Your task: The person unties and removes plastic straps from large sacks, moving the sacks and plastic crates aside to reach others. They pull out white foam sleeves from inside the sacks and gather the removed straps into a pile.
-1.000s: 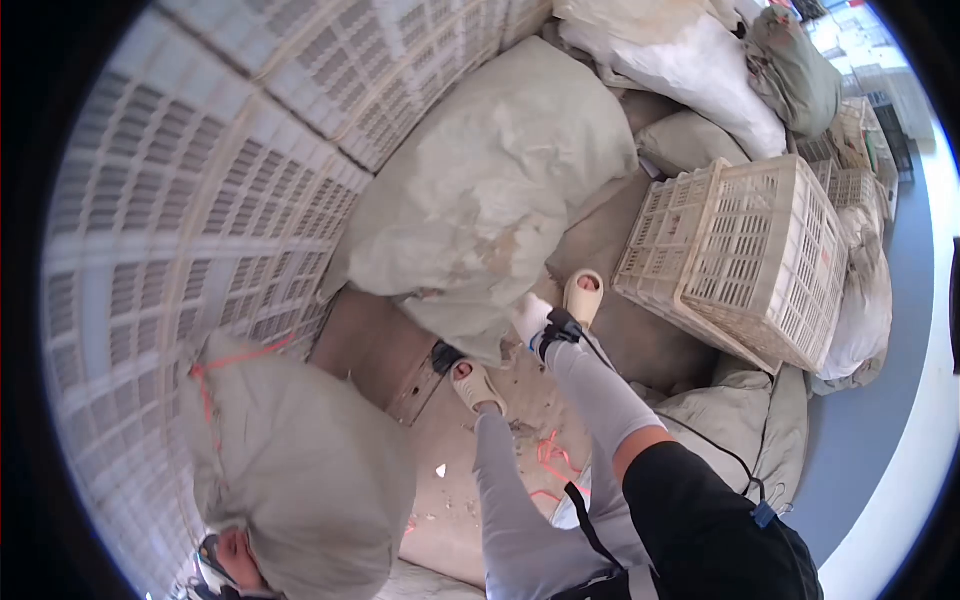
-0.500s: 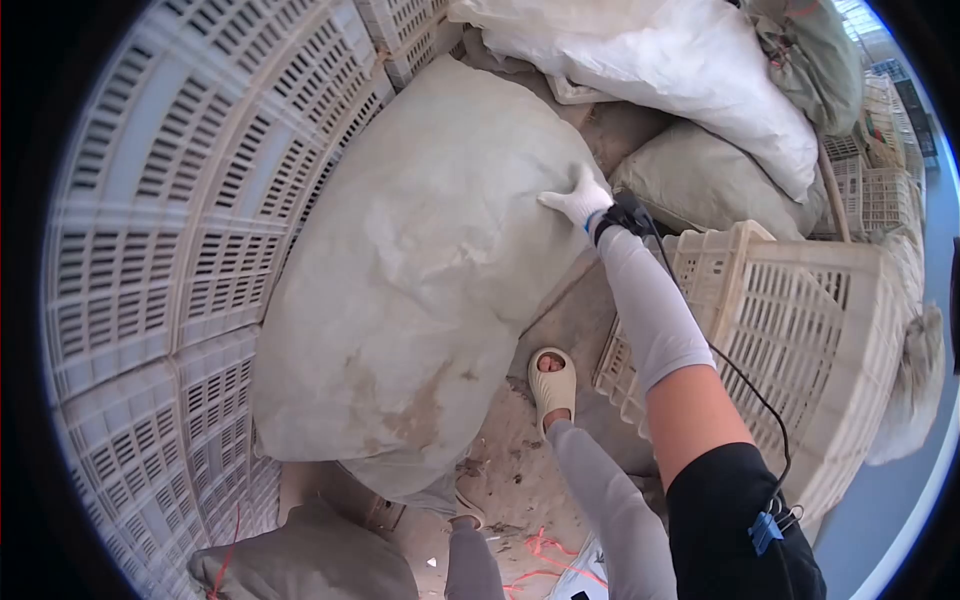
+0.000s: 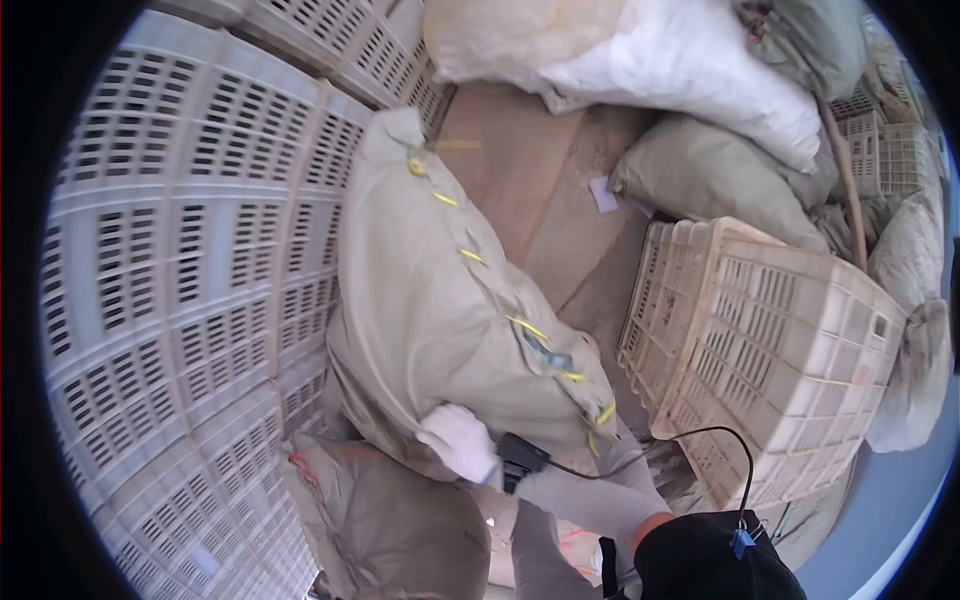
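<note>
A large grey-green woven sack stands tilted beside the stacked crates, its long edge stitched with yellow cord. At its lower side, my right hand, in a white glove, is closed on a fold of the sack's cloth; the fingertips are partly hidden. My left hand is out of view. Just below my right hand lies another grey-green sack with a red string at its corner.
White slatted crates are stacked in a wall on the left. A white crate stands on the right. Behind it lie a grey sack and a big white sack. Brown floor shows beyond the stitched sack.
The large sack has tipped toward me and turned, bringing its yellow-stitched edge into view and baring floor behind it. My right hand has moved from its far right side down to its near side.
</note>
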Demonstrator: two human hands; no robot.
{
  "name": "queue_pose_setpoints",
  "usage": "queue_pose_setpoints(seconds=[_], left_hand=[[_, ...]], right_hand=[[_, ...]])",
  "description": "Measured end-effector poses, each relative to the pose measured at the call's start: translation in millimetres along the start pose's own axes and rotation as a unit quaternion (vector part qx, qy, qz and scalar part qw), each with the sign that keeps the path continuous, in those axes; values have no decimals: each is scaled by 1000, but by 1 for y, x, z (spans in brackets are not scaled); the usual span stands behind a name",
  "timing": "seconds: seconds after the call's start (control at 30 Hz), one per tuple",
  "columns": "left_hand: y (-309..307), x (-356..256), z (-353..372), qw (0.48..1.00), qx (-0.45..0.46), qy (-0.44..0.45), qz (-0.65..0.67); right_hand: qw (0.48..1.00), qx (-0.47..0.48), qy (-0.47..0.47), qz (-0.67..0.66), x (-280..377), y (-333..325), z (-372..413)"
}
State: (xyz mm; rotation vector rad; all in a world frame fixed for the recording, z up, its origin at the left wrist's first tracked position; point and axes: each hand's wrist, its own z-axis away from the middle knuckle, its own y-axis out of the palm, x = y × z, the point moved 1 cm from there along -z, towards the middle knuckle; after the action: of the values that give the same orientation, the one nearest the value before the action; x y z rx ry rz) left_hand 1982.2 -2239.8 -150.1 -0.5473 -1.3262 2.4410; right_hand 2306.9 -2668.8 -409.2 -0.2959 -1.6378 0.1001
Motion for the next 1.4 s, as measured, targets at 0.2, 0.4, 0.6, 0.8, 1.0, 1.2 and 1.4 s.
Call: queue_pose_setpoints(seconds=[0.2, 0.4, 0.6, 0.8, 1.0, 1.2, 1.4], left_hand=[[17, -188, 19, 924, 34, -1, 380], [-38, -334, 74, 866, 140, 171, 448], [-52, -474, 112, 755, 206, 302, 544], [3, -596, 91, 763, 238, 351, 489], [96, -566, -105, 875, -93, 419, 226], [94, -483, -193, 922, -9, 233, 310], [36, -511, -102, 863, 198, 190, 423]], right_hand=[[971, -108, 197, -78, 148, -189, -52], [971, -235, 29, 6, 347, -330, -31], [818, -380, -194, 385, 487, -479, 40], [801, -512, -150, 272, 507, -574, 90], [793, -535, -152, 249, 481, -626, 93], [888, -292, -192, 298, 489, -544, -14], [921, 62, -154, 353, 405, -257, -111]])
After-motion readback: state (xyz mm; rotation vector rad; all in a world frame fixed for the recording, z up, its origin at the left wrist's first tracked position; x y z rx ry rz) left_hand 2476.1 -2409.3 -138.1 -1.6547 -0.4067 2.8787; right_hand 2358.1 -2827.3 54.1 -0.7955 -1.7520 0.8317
